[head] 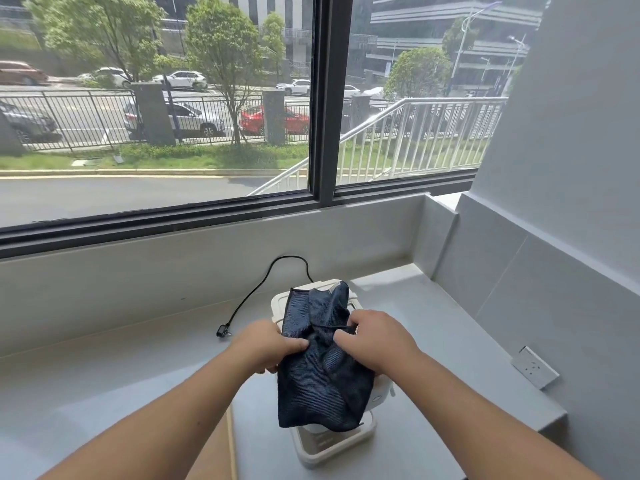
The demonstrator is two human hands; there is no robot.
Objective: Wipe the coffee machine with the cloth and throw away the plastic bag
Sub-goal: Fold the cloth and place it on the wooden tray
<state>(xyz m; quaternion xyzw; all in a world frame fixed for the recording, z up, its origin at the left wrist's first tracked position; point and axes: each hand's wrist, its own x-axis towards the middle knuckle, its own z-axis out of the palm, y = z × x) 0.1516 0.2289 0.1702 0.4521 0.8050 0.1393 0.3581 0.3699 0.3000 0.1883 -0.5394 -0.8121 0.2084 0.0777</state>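
The machine [329, 441], white and boxy, is standing on the grey desk [121, 368], set well in from the front edge and a little apart from the right edge, where the desk is ending beside the wall. Open desk is lying to the left of it and behind it, up to the low ledge under the window [156, 98]. A black cord [258, 289] is looping from behind the machine across the desk to a plug [223, 330] lying loose on the left. A white socket [535, 370] is set in the right wall, near the desk's edge.

A dark blue cloth [322, 375] is being draped over the top and front of the machine, covering most of it. The left hand [268, 344] is clenching the cloth's left side, and the right hand [377, 341] is pinching a fold near its middle. At the base, a shallow tray is showing under the cloth's hanging edge; its contents cannot be told. A small mark on the machine's right side is too small to be read. No plastic bag is being shown.
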